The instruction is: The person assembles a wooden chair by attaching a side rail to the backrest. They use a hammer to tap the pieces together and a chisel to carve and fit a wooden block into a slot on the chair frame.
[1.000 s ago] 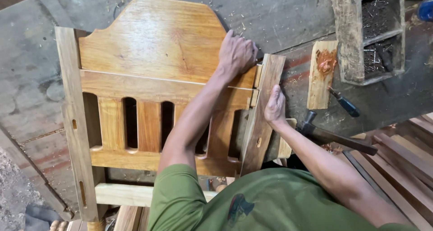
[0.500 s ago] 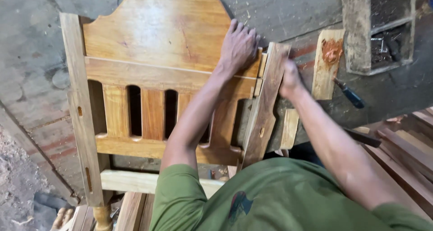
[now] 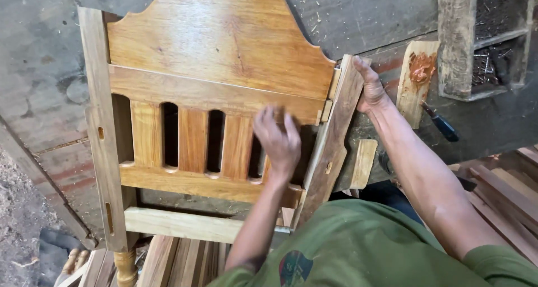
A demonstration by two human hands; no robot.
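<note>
Below your head camera, the only view, a wooden chair back [image 3: 218,96] lies across a worn, dusty workbench [image 3: 45,68]. It has a curved top panel [image 3: 218,40], a row of short vertical slats [image 3: 193,140] between two rails, and a side post [image 3: 98,124] already fitted on the left.

Your right hand [image 3: 370,85] is wrapped around the top of the loose right side post [image 3: 330,141], fingers closed over its outer edge. That post sits tilted, its upper end close to the panel and its lower end swung out, so the joint looks only partly seated. Your left hand [image 3: 277,141] is spread, fingers apart, over the slats near the lower rail [image 3: 196,183]; motion blur makes it hard to say whether it presses on the wood or hovers just above.

Judging by this, you are fitting the right post onto the rail ends. The next move seems to call for bracing the frame flat and pushing the post square, so every tenon enters its slot together.

The wood is honey-coloured, smooth and unpainted. Just beyond the post rest a small board smeared with reddish paste [image 3: 417,74] and a blue-handled tool [image 3: 443,124].
</note>
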